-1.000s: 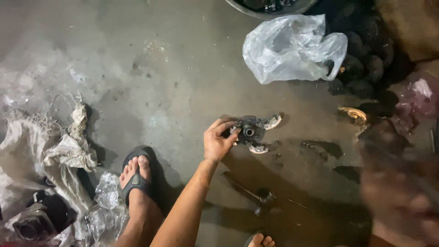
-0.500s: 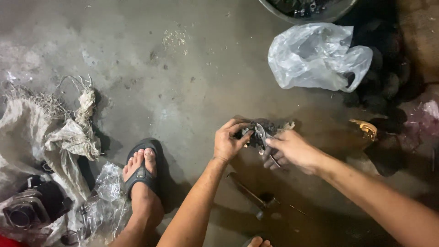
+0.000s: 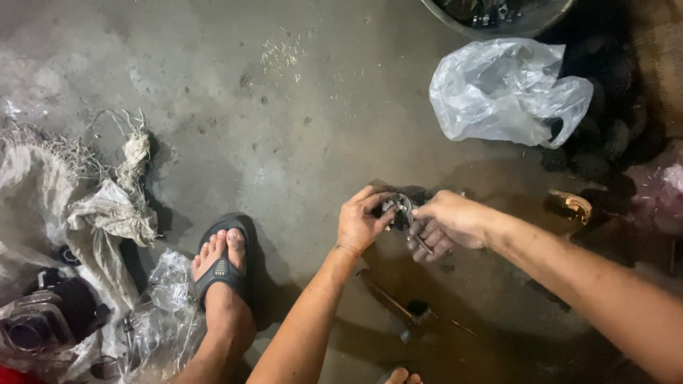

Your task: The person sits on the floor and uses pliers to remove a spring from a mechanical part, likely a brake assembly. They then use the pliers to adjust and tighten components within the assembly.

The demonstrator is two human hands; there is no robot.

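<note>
Gripped between both hands, a small dark metal machine part with a round silvery ring (image 3: 398,208) is held low over the stained grey concrete floor (image 3: 284,142). In the head view, the left hand (image 3: 361,222) is closed on the part's left side, thumb and fingers wrapped about it. The right hand (image 3: 447,222) is closed on its right side, and a thin dark metal rod (image 3: 421,243) is pinched among its fingers and juts down from them. The two hands are nearly touching across the part.

Just below the part, a dark long-handled metal tool (image 3: 398,313) is seen lying on the floor, partly in shadow. Well to the lower left of the part, a bare foot in a black flip-flop sandal (image 3: 220,269) is planted on the floor. Further left, a frayed pale woven sack (image 3: 85,206) and crumpled clear plastic wrap (image 3: 163,313) are heaped. Above and to the right of the part, a crumpled translucent white plastic bag (image 3: 505,92) is lying, and beyond it the rim of a round grey metal basin (image 3: 498,25) is cut by the frame edge. A small brass-coloured metal piece (image 3: 569,205) is seen to the right of the part.
</note>
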